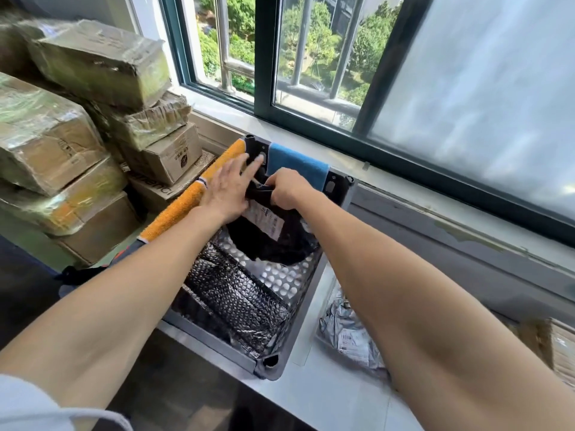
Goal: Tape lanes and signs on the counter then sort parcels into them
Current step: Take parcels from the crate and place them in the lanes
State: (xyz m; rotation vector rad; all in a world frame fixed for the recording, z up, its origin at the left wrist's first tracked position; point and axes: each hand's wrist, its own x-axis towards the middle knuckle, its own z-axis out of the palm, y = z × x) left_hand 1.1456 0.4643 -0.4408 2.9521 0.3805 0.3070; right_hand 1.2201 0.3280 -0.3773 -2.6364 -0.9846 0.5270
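Crate pick. Clenched black parcel (280,244) at its top fold w/ R hand (287,189); steadied it w/ flat, straight-fingered L hand (225,195). Lay at far end of crate (270,368), above bubble-wrap parcels (236,293). Probably risked: slick film slipping from grip; snagging blue cloth (298,164) on rim during lift.

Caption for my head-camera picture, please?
Right hand grips a black plastic parcel bag in a grey perforated crate; left hand touches it.
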